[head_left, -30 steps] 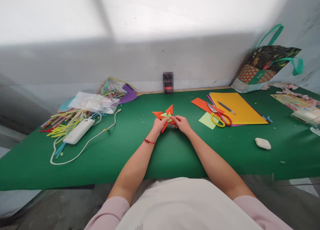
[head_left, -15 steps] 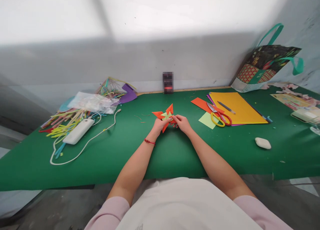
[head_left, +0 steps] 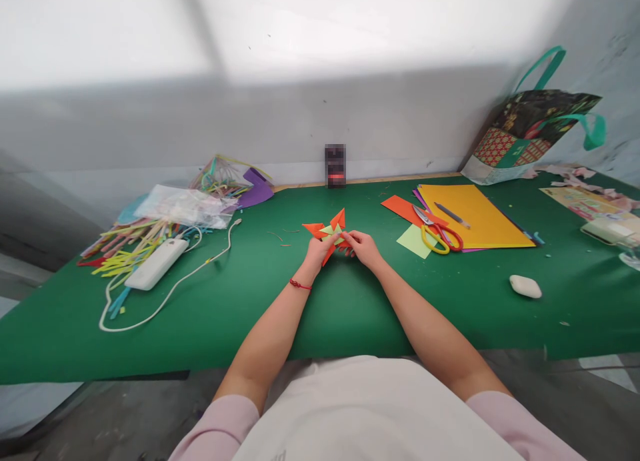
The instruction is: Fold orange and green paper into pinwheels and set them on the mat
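Both hands are on a folded paper star point(head_left: 338, 218), with orange points and a light green middle, held just over the green table. My left hand point(head_left: 319, 249) grips it from the lower left, its thumb lying on the green centre. From the right, my right hand point(head_left: 365, 249) pinches an edge between thumb and fingers. The fingers hide the star's lower right part. To the right lie a light green paper square point(head_left: 414, 241), an orange paper strip point(head_left: 400, 209) and scissors point(head_left: 441, 238) with red and yellow handles.
Yellow paper sheets point(head_left: 485, 214) with a pen point(head_left: 453, 215) lie at right, near a white case point(head_left: 525, 287). A phone point(head_left: 335, 166) leans on the wall. Pipe cleaners point(head_left: 117, 247), a white power bank point(head_left: 157, 263) and its cable point(head_left: 175, 287) occupy the left. A bag point(head_left: 525, 141) stands back right.
My left thumb has shifted slightly further over the star's green centre. The star stays in both hands at nearly the same spot.
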The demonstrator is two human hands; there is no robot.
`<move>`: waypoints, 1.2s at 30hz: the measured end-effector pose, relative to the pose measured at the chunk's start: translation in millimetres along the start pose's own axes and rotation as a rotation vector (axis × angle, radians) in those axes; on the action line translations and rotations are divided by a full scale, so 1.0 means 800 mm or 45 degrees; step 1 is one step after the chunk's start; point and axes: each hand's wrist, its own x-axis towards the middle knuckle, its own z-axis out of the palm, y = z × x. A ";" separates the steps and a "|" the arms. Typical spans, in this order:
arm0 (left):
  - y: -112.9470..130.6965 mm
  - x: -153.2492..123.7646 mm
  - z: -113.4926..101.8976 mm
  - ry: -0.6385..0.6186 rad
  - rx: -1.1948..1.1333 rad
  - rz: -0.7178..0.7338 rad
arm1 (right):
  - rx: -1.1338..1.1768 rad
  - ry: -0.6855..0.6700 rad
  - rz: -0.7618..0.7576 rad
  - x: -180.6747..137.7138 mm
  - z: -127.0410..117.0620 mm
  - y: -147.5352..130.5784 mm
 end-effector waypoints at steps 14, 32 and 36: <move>-0.006 0.004 -0.002 0.030 -0.073 -0.060 | -0.030 -0.003 -0.015 0.003 0.000 0.007; -0.002 0.003 -0.001 0.060 -0.063 -0.064 | -0.058 0.005 -0.040 0.002 0.000 0.008; -0.002 0.004 -0.002 0.054 -0.061 -0.050 | -0.057 0.001 -0.031 0.002 0.001 0.008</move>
